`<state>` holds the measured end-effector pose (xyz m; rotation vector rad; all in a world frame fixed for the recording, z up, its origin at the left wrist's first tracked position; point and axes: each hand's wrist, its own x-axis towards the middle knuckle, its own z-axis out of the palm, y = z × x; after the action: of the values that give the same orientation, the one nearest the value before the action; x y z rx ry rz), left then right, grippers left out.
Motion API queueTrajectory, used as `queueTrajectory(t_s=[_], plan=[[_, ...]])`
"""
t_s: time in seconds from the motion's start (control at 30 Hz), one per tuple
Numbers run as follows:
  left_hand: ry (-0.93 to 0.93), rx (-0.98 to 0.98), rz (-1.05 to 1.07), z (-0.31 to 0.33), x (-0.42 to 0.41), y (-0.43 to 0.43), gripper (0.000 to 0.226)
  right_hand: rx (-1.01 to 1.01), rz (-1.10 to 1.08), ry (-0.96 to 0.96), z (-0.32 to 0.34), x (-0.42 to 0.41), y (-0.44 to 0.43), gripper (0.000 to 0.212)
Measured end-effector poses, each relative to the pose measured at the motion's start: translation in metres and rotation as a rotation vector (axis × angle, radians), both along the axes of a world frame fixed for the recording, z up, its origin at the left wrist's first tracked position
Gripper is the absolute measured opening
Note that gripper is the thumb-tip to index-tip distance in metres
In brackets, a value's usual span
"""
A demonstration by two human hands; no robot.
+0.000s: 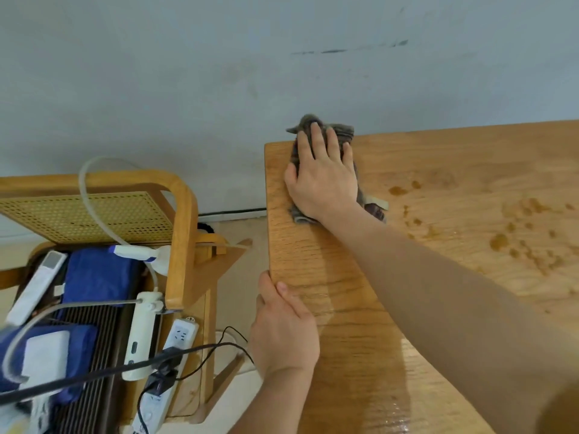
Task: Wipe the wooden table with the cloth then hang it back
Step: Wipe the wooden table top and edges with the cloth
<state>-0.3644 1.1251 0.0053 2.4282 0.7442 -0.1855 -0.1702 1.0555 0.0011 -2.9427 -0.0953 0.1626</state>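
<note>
while r grip [322, 180] presses flat on cloth [343, 130] at table [470, 170] corner, l grip [282, 333] clasps its edge

The right hand [322, 180] covers most of the cloth [341, 130]. Fingers [264, 291] of the left hand [283, 333] vanish below the desk [470, 183] edge; the desk runs off right.

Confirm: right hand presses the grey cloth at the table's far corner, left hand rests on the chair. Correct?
No. The head view shows the left hand gripping the wooden table by its side edge, not the chair. The right hand does press the grey cloth at the far corner.
</note>
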Motion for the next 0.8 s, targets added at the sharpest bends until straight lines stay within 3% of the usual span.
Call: queueTrajectory(t_s=[0.1, 0.23, 0.3, 0.4, 0.63, 0.7, 0.8], plan=[[-0.014, 0.005, -0.007, -0.002, -0.003, 0.001, 0.054, -0.009, 0.029, -0.034, -0.001, -0.039, -0.012, 0.064], [-0.029, -0.023, -0.004, 0.003, -0.003, 0.003, 0.054, -0.062, 0.119, 0.023, 0.011, -0.192, -0.056, 0.062], [-0.034, -0.034, 0.005, 0.003, -0.002, 0.001, 0.050, -0.094, 0.182, 0.071, 0.014, -0.228, -0.077, 0.062], [-0.037, -0.030, 0.000, 0.003, -0.001, 0.001, 0.049, -0.085, 0.194, 0.081, 0.014, -0.194, -0.085, 0.060], [-0.086, -0.021, -0.024, 0.002, -0.005, 0.001, 0.048, -0.050, -0.052, 0.038, 0.004, -0.034, -0.080, 0.060], [-0.093, -0.027, -0.015, 0.000, -0.006, 0.001, 0.047, -0.044, -0.032, 0.020, 0.004, -0.053, -0.082, 0.059], [-0.070, -0.029, -0.007, 0.005, -0.007, 0.001, 0.042, -0.058, 0.005, 0.029, 0.010, -0.150, -0.099, 0.058]])
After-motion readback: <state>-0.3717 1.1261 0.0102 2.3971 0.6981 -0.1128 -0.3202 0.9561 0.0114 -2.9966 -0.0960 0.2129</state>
